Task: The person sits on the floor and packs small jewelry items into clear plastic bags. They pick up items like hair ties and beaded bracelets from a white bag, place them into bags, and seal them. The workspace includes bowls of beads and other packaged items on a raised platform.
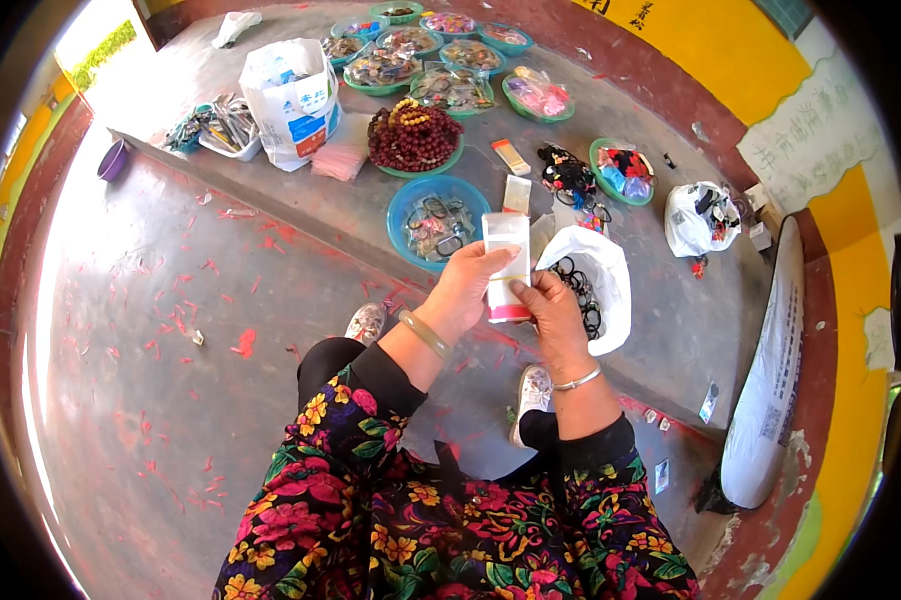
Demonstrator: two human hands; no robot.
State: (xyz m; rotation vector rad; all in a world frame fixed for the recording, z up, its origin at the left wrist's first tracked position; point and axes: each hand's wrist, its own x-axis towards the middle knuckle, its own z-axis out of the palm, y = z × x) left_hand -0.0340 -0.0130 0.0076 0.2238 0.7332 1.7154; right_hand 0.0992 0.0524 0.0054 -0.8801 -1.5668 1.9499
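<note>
Both of my hands hold a flat, narrow pack of clear and white plastic sleeves with a pinkish-red lower end and a thin band across it. My left hand grips its left side, thumb lying on the front. My right hand pinches the lower right edge between thumb and fingers. Just right of the pack, a white plastic bag stands open with black hair ties inside. Beyond my left hand is a blue basin of small bagged rings or bands.
Dark red beads fill a green basin, with several basins of bagged trinkets behind. A tall white bag and pink sleeves stand left. Another white bag and a long wrapped roll are right. Red scraps litter the floor.
</note>
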